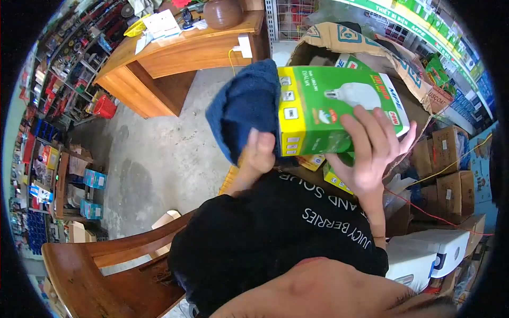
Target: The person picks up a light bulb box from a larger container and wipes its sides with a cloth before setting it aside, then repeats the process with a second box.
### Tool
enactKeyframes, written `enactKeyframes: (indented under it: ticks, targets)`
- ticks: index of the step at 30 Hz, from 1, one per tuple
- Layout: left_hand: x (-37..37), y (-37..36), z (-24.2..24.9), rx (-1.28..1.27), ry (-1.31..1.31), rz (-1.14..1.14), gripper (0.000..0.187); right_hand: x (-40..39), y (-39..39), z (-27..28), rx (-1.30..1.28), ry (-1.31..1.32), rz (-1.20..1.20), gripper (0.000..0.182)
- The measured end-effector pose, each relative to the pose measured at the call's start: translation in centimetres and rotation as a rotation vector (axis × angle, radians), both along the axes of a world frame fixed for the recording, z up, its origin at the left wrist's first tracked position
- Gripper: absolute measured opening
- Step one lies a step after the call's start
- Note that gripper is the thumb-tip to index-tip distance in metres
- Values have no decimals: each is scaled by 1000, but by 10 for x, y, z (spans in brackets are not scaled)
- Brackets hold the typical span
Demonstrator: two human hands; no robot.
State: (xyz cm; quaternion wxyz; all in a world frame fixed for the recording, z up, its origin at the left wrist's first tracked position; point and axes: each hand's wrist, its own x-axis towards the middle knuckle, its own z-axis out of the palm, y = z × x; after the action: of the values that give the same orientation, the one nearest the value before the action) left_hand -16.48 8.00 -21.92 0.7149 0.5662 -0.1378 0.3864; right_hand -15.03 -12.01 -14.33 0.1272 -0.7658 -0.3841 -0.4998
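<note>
A green, yellow and white light-bulb box (318, 114) is held up in front of my chest, tilted, with its printed front facing up. My right hand (371, 146) grips the box near its white end, fingers spread over the front and thumb underneath. A dark blue cloth (246, 100) is bunched against the yellow end. My left hand (260, 151) is closed on the cloth, its thumb showing and the other fingers mostly hidden. Beneath and behind the held box, an open cardboard carton (366, 47) contains more green and yellow boxes (339, 177).
A wooden desk (196, 55) with a brown pot (222, 13) stands ahead to the left. A wooden bench (79, 265) is at lower left. Shelves of goods line the far left. Stacked cartons (445, 148) and white containers (424, 254) are on the right, near a red cord.
</note>
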Motion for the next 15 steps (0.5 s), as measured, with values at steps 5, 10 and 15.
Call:
enactKeyframes:
  ticks: [5,10,15]
  targets:
    - [2,3,-6,3,19,57,42,-4,0,-4,45,-96,74,54]
    - [0,2,0,176,74,274,35,-5,-5,-7,155,-12,9,47]
    - [-4,3,14,367,-39,348,26,0,-8,-6,295,-56,37,71]
